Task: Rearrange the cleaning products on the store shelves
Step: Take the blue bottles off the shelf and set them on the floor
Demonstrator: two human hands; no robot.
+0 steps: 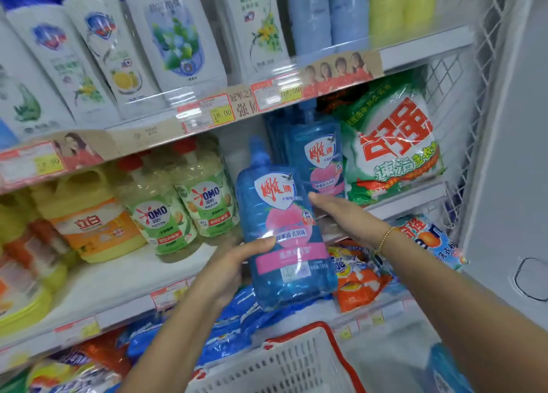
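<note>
Head: blue bottle (284,238) near vert., cap end up-left, left hand (234,263) gripping.

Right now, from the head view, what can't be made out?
All head view.
- Fingers of the left hand: hidden behind the held blue bottle; only the thumb shows.
- The white sticker on that bottle: print blurred.
- Row behind the shelved blue bottle: hidden by it.
- The white basket: cut off by the bottom edge.
- The top-shelf white bottles: caps cut off by the top edge.
- The left price tag: digits blurred.
</note>
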